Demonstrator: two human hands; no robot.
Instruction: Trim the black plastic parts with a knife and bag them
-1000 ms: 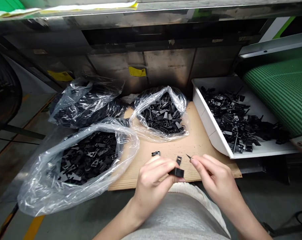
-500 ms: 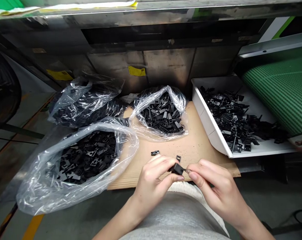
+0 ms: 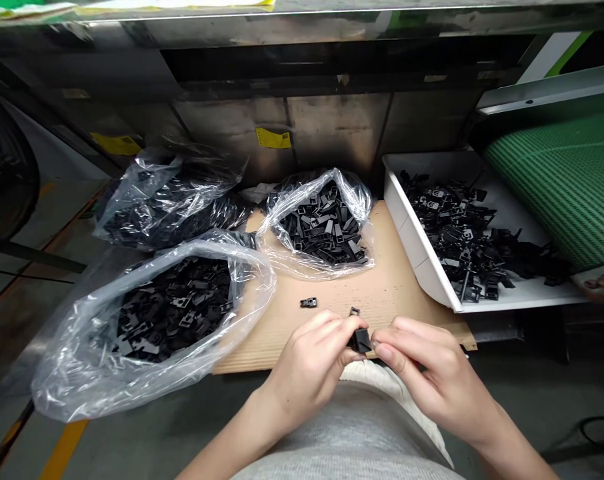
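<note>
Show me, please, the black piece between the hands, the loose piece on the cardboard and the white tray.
Black plastic piece (image 3: 361, 341), head view, on its side.
Loose black piece (image 3: 309, 303), head view, on its top.
White tray (image 3: 416, 250), head view, on its left wall.

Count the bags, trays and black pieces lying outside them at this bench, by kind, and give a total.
Clear plastic bags of black parts: 3
White tray: 1
Loose black pieces on the cardboard sheet: 2
Black piece at the left hand: 1
Total: 7
</note>
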